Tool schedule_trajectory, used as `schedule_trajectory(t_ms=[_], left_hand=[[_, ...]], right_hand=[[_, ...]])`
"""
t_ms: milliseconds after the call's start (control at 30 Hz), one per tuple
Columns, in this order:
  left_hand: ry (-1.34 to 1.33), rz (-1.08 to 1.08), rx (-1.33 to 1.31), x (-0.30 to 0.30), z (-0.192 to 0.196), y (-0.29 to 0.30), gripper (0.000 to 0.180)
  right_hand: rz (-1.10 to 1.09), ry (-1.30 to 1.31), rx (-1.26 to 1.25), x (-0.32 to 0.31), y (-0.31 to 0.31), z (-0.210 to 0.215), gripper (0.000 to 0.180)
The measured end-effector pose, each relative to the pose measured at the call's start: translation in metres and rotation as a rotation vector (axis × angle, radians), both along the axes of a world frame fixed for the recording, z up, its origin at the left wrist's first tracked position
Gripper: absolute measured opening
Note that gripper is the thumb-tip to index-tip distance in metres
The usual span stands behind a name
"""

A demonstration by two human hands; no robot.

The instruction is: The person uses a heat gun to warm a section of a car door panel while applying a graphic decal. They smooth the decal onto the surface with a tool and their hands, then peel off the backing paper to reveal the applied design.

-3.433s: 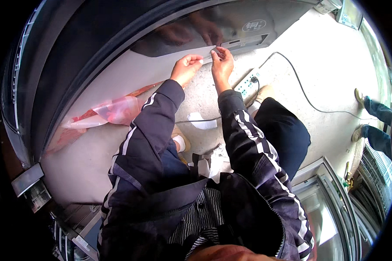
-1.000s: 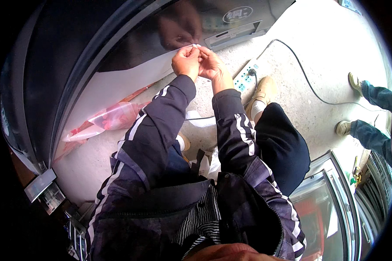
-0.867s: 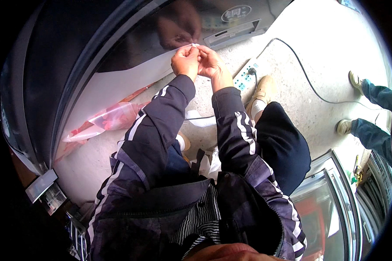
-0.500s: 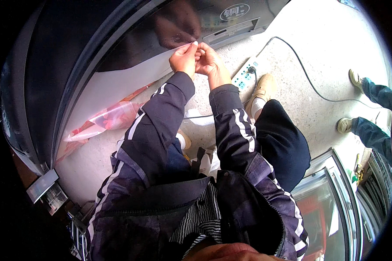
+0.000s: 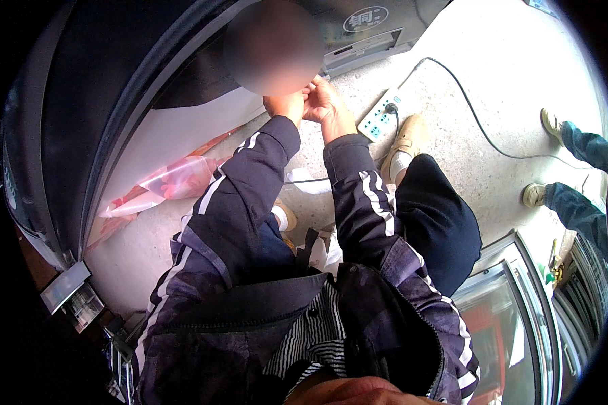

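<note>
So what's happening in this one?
A person crouches on a concrete floor, both hands raised together at the lower edge of a large dark curved panel. The left hand and right hand touch, pinching something too small to identify. A white power strip lies beside them.

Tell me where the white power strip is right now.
In the head view the white power strip lies on the concrete floor right of the right hand, just above the tan shoe, with a black cable running off to the right.
</note>
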State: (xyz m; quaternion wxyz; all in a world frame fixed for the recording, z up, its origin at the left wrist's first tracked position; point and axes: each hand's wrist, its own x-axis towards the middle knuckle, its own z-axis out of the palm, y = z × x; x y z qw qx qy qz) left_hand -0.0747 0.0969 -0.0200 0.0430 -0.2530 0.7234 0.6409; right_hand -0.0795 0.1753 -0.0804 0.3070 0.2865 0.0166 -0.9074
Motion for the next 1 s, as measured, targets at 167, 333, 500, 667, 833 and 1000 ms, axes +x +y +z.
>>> schedule_trajectory(t_ms=[167, 333, 500, 667, 833, 1000], left_hand=[[0.016, -0.029, 0.037, 0.001, -0.006, -0.009, 0.008], [-0.033, -0.071, 0.050, 0.004, 0.006, -0.012, 0.011], [-0.060, -0.107, -0.010, 0.015, 0.015, -0.019, 0.012], [0.029, -0.161, -0.156, 0.011, 0.009, -0.029, 0.012], [0.030, -0.343, -0.367, 0.012, 0.016, -0.028, 0.012], [0.149, -0.490, -0.550, -0.002, -0.022, -0.039, 0.030]], right_hand=[[0.032, 0.023, -0.040, 0.002, -0.005, -0.010, 0.012], [0.048, -0.006, 0.024, 0.006, -0.008, -0.016, 0.012], [0.053, 0.078, 0.023, 0.017, -0.011, -0.010, 0.024], [-0.096, 0.092, -0.048, 0.031, -0.023, -0.018, 0.020], [-0.141, 0.161, -0.031, 0.027, -0.016, -0.025, 0.033], [-0.156, 0.192, 0.253, 0.006, -0.024, -0.015, 0.025]])
